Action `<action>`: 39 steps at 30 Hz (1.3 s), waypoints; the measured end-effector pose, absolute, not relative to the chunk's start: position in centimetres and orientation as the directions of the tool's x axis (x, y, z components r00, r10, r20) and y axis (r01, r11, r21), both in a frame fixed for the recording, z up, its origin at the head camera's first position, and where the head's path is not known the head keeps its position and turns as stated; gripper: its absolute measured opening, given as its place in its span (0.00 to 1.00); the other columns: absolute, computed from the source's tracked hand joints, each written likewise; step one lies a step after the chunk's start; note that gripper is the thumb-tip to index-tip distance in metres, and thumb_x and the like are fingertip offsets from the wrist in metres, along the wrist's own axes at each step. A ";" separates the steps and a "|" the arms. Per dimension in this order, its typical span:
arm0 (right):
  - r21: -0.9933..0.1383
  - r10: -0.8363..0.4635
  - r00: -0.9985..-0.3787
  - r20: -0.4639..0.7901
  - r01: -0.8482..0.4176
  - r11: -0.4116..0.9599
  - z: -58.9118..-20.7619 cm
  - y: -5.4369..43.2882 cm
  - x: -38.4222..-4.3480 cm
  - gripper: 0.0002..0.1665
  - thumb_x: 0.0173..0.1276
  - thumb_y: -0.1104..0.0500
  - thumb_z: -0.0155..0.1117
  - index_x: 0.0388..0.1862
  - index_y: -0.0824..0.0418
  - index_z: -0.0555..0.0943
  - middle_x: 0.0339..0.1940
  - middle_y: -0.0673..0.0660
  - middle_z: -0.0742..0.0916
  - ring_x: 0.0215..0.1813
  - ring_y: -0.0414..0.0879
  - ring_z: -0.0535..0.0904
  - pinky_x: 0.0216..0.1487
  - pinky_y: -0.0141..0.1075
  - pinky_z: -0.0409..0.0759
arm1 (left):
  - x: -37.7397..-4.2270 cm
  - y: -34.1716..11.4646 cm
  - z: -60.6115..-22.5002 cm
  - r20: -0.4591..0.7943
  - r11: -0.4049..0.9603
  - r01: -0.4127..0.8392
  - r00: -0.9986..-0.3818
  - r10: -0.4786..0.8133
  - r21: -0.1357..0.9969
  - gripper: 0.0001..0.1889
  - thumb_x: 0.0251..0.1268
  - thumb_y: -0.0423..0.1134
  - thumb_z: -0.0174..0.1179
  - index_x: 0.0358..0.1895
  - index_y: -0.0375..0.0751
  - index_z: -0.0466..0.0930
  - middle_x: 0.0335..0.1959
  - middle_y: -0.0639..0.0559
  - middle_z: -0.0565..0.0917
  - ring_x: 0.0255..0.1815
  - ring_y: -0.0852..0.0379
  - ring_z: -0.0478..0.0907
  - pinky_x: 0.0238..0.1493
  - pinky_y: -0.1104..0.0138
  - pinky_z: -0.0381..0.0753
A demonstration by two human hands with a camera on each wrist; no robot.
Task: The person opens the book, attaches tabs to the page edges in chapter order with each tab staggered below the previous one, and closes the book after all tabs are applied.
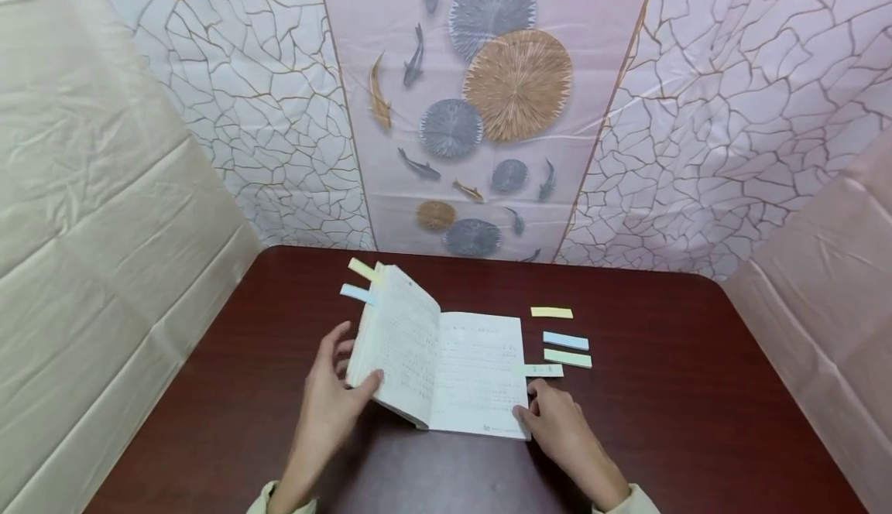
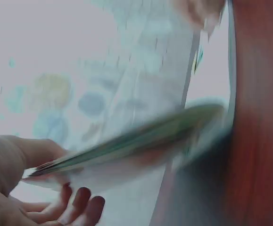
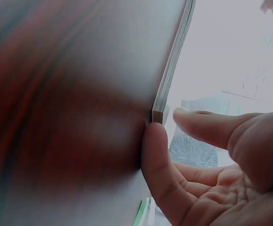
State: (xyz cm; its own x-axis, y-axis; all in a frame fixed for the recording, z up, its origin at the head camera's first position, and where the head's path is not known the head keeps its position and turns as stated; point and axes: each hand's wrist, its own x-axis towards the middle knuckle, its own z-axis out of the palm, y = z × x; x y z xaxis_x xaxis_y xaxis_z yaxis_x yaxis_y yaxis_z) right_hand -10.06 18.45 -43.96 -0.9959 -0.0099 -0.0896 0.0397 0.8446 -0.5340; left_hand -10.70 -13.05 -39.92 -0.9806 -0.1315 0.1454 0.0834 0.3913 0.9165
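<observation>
An open book (image 1: 477, 375) with printed pages lies on the table, its right side flat and its left stack of pages raised at a slant. My left hand (image 1: 334, 394) grips that raised stack, thumb over the page and fingers behind it; the left wrist view shows the pages between them. My right hand (image 1: 557, 421) holds the book's lower right edge, its thumb over the page and index fingertip at the corner in the right wrist view. Yellow (image 1: 364, 269) and blue sticky tabs (image 1: 358, 294) jut from the left pages. A pale green tab (image 1: 543, 371) with writing sticks out at right.
Right of the book, a yellow strip pad (image 1: 552, 313), a blue strip pad (image 1: 566, 340) and a green strip pad (image 1: 567, 358) lie on the dark red table (image 1: 669, 390). A patterned curtain (image 1: 460, 111) hangs behind the table's back edge, with cream cloth at both sides.
</observation>
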 end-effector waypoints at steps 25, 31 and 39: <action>-0.946 -0.089 -0.983 -0.160 0.127 0.299 -44.6 17.8 -9.5 0.26 0.89 0.57 0.45 0.64 0.80 0.76 0.54 0.69 0.86 0.46 0.55 0.86 0.44 0.42 0.89 | -10.2 -2.9 -43.8 0.254 0.845 0.449 -0.887 0.385 0.289 0.12 0.70 0.43 0.70 0.51 0.45 0.86 0.43 0.51 0.88 0.35 0.47 0.88 0.25 0.56 0.82; -0.904 -0.051 -0.988 -0.144 0.111 0.412 -44.5 17.8 -9.3 0.23 0.84 0.61 0.56 0.70 0.73 0.75 0.51 0.68 0.88 0.36 0.52 0.90 0.41 0.41 0.88 | -9.7 -0.8 -44.7 0.273 0.921 0.387 -0.881 0.386 -0.052 0.16 0.63 0.54 0.74 0.44 0.48 0.87 0.33 0.51 0.83 0.29 0.53 0.80 0.18 0.59 0.77; -0.791 -0.103 -0.994 -0.028 -0.041 0.611 -44.5 17.6 -9.3 0.20 0.72 0.70 0.68 0.61 0.66 0.84 0.48 0.58 0.85 0.38 0.43 0.84 0.39 0.35 0.81 | -9.8 -0.8 -44.2 0.265 0.902 0.405 -0.862 0.431 -0.151 0.24 0.56 0.61 0.75 0.48 0.50 0.89 0.38 0.51 0.85 0.34 0.52 0.80 0.26 0.60 0.79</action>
